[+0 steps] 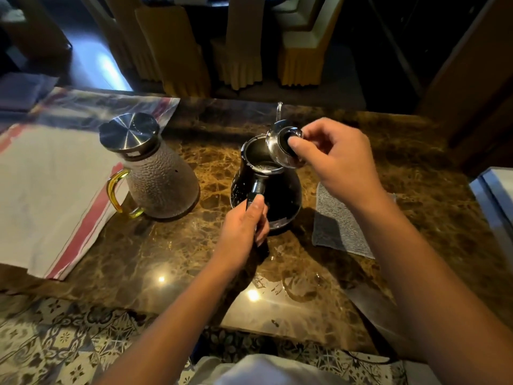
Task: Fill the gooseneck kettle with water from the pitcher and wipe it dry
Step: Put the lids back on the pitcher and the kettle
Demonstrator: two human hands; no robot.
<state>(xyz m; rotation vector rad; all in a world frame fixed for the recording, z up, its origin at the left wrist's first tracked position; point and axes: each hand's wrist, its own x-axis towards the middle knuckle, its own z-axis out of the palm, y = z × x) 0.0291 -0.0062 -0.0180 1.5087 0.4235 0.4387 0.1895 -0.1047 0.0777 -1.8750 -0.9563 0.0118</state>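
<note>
A dark gooseneck kettle [280, 195] stands on the brown marble counter [177, 245], its mouth open and its thin spout [279, 109] pointing away. My left hand [245, 226] grips the kettle's black handle. My right hand [333, 157] pinches the knob of the shiny metal lid [277, 147], holding it tilted just above the kettle's rim. A textured glass pitcher [158, 179] with a steel cap and yellow handle stands to the left, nobody touching it. A grey cloth [333, 226] lies flat to the right of the kettle, partly under my right forearm.
A white cloth with red stripes [55, 190] covers the counter's left part, next to the pitcher. Chairs with yellow covers [244, 43] stand beyond the far edge. A white object [497, 195] sits at the right edge. Patterned floor tiles [69, 343] show below the near edge.
</note>
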